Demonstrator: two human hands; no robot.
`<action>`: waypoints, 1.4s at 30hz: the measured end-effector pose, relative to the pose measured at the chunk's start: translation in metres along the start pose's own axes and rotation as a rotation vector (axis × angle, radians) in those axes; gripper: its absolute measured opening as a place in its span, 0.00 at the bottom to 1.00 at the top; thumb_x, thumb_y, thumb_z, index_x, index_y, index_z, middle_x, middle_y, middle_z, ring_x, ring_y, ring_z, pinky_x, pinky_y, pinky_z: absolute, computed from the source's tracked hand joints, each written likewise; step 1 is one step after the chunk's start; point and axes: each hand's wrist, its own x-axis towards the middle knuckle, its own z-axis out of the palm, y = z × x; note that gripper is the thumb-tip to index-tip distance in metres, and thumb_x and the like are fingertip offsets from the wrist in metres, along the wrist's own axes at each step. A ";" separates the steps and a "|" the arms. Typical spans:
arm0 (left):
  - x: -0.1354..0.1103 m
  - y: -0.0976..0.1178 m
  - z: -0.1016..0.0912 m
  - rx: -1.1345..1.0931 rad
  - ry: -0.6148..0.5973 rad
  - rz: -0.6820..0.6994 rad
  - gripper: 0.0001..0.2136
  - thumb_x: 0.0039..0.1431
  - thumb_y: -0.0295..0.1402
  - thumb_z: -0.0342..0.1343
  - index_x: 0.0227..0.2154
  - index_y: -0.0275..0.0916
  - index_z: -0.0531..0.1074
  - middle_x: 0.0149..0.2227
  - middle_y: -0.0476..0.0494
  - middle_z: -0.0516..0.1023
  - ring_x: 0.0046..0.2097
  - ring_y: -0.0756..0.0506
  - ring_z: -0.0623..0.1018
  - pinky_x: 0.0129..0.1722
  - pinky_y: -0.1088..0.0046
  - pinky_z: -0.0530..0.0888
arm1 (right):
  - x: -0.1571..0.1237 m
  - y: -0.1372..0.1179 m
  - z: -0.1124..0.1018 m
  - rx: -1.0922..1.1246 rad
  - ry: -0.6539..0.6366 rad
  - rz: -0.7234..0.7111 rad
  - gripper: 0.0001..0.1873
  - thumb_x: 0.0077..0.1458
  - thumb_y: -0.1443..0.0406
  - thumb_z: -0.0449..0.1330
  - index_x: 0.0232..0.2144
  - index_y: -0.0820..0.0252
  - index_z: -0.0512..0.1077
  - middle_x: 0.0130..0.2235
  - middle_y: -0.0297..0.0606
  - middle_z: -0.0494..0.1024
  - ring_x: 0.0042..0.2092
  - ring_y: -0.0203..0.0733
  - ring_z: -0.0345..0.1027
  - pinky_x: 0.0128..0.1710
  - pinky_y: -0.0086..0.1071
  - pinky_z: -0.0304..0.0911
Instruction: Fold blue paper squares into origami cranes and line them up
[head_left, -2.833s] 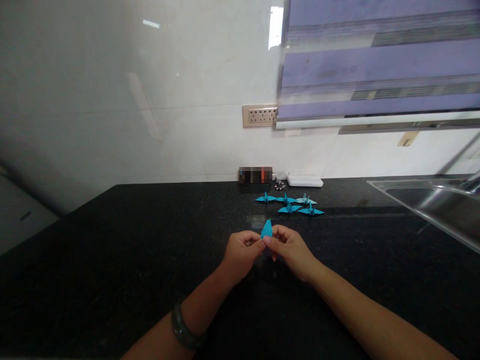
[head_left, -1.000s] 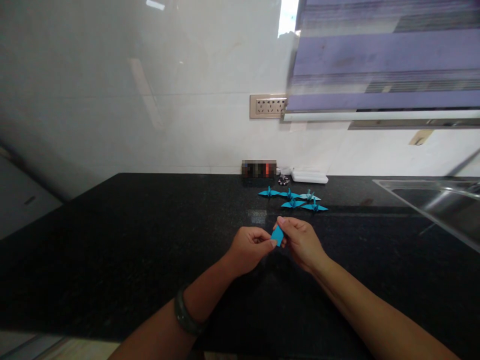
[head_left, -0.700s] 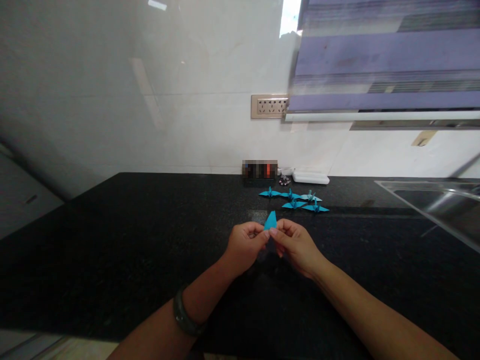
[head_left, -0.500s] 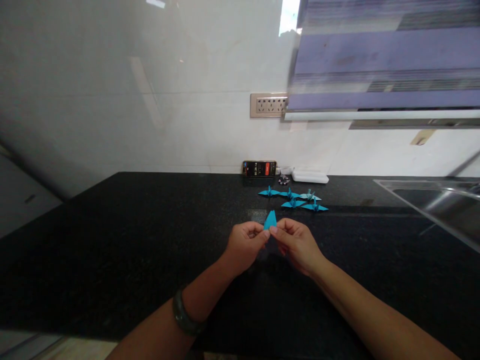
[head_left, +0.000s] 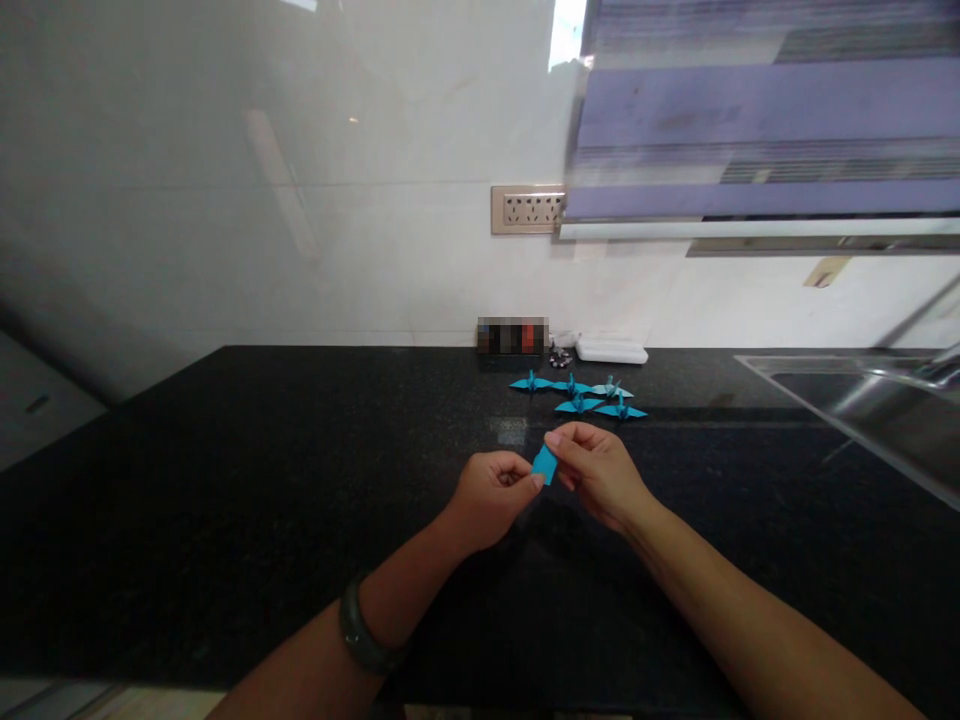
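Observation:
A small folded piece of blue origami paper [head_left: 545,465] is held above the dark counter between both hands. My left hand [head_left: 495,497] pinches its lower left edge between thumb and fingers. At its upper right corner, my right hand [head_left: 601,470] grips the paper with thumb and forefinger. Just beyond the hands, several folded paper cranes [head_left: 577,404] stand in two loose rows. Most are blue and one is a paler tint [head_left: 611,387]. Fingers hide part of the folded paper's edges.
The black stone counter [head_left: 300,480] reaches back to a tiled wall. Against it are a phone [head_left: 513,336], a white oblong device [head_left: 611,349] and a small dark patterned item [head_left: 559,357]. A metal sink [head_left: 862,420] lies to the right, below a purple striped blind [head_left: 750,110].
My right hand has shifted up to the paper's top corner, and the paper has turned and sits a little lower. My left hand keeps its pinch. The view has shifted slightly right.

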 end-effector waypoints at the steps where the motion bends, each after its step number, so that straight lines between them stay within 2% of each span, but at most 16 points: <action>1: 0.000 0.000 0.000 0.000 0.003 0.004 0.09 0.45 0.34 0.56 0.19 0.33 0.69 0.17 0.52 0.65 0.20 0.55 0.63 0.20 0.79 0.58 | 0.000 0.000 0.000 0.004 0.000 -0.003 0.14 0.42 0.58 0.64 0.21 0.63 0.67 0.16 0.27 0.62 0.17 0.26 0.48 0.14 0.24 0.45; 6: 0.001 -0.003 -0.001 0.031 0.026 0.033 0.09 0.46 0.35 0.55 0.19 0.33 0.69 0.16 0.52 0.65 0.20 0.54 0.63 0.20 0.78 0.58 | -0.004 0.004 0.002 -0.009 -0.083 0.079 0.15 0.40 0.57 0.64 0.26 0.62 0.67 0.18 0.27 0.63 0.18 0.27 0.50 0.14 0.23 0.46; 8: 0.001 -0.006 -0.001 0.042 0.033 0.036 0.10 0.47 0.35 0.55 0.19 0.33 0.68 0.16 0.53 0.64 0.20 0.55 0.62 0.20 0.78 0.57 | -0.006 0.007 0.003 -0.050 -0.121 0.100 0.15 0.38 0.59 0.66 0.23 0.62 0.67 0.19 0.28 0.65 0.18 0.27 0.51 0.15 0.23 0.45; 11: 0.002 -0.007 -0.001 0.033 0.023 0.038 0.10 0.47 0.36 0.55 0.18 0.34 0.67 0.16 0.53 0.63 0.20 0.55 0.61 0.20 0.78 0.57 | -0.006 0.008 0.004 -0.052 -0.098 0.087 0.16 0.37 0.60 0.66 0.17 0.63 0.64 0.17 0.27 0.63 0.18 0.26 0.49 0.16 0.23 0.43; 15: 0.001 -0.002 -0.001 0.029 -0.002 0.022 0.09 0.46 0.35 0.56 0.20 0.33 0.69 0.17 0.52 0.65 0.20 0.55 0.62 0.20 0.78 0.57 | -0.004 0.005 0.005 -0.020 -0.012 0.103 0.18 0.42 0.56 0.62 0.14 0.63 0.64 0.14 0.26 0.58 0.16 0.26 0.45 0.15 0.25 0.40; 19: 0.001 -0.001 -0.002 0.020 -0.014 0.011 0.09 0.46 0.35 0.56 0.20 0.33 0.70 0.17 0.52 0.66 0.20 0.54 0.63 0.21 0.78 0.58 | -0.003 0.004 0.006 0.013 0.053 0.100 0.17 0.43 0.56 0.62 0.16 0.64 0.66 0.15 0.29 0.62 0.17 0.26 0.47 0.14 0.25 0.41; 24: 0.001 -0.003 -0.003 0.006 0.008 0.010 0.09 0.46 0.35 0.56 0.20 0.33 0.69 0.17 0.52 0.65 0.20 0.54 0.62 0.21 0.78 0.58 | -0.003 0.007 0.005 0.017 -0.022 0.085 0.17 0.45 0.54 0.60 0.20 0.63 0.68 0.16 0.28 0.61 0.17 0.26 0.46 0.13 0.23 0.44; 28: 0.003 -0.003 -0.004 -0.009 0.095 0.012 0.09 0.46 0.36 0.56 0.20 0.34 0.69 0.16 0.52 0.66 0.20 0.54 0.64 0.21 0.78 0.59 | -0.004 0.010 0.003 -0.047 -0.098 0.083 0.16 0.39 0.57 0.65 0.21 0.62 0.67 0.19 0.28 0.64 0.18 0.26 0.50 0.13 0.23 0.45; 31: 0.005 -0.004 -0.004 -0.023 0.139 0.007 0.09 0.46 0.36 0.56 0.21 0.34 0.68 0.17 0.51 0.67 0.20 0.53 0.65 0.21 0.78 0.61 | -0.004 0.012 0.003 -0.061 -0.094 0.076 0.15 0.38 0.57 0.65 0.21 0.62 0.67 0.19 0.27 0.63 0.17 0.26 0.50 0.14 0.23 0.45; 38: 0.007 -0.012 -0.004 -0.025 0.100 0.058 0.12 0.52 0.39 0.50 0.25 0.34 0.69 0.22 0.48 0.70 0.24 0.52 0.70 0.26 0.76 0.67 | -0.003 0.013 0.001 -0.058 -0.060 0.053 0.15 0.42 0.57 0.63 0.18 0.62 0.65 0.15 0.25 0.58 0.16 0.26 0.47 0.14 0.24 0.43; 42: 0.007 -0.014 -0.004 0.067 0.103 0.092 0.11 0.52 0.38 0.51 0.24 0.34 0.68 0.21 0.49 0.69 0.24 0.51 0.69 0.26 0.76 0.66 | -0.003 0.014 0.001 -0.076 -0.073 0.054 0.16 0.41 0.56 0.63 0.19 0.61 0.65 0.15 0.25 0.58 0.16 0.26 0.48 0.14 0.24 0.44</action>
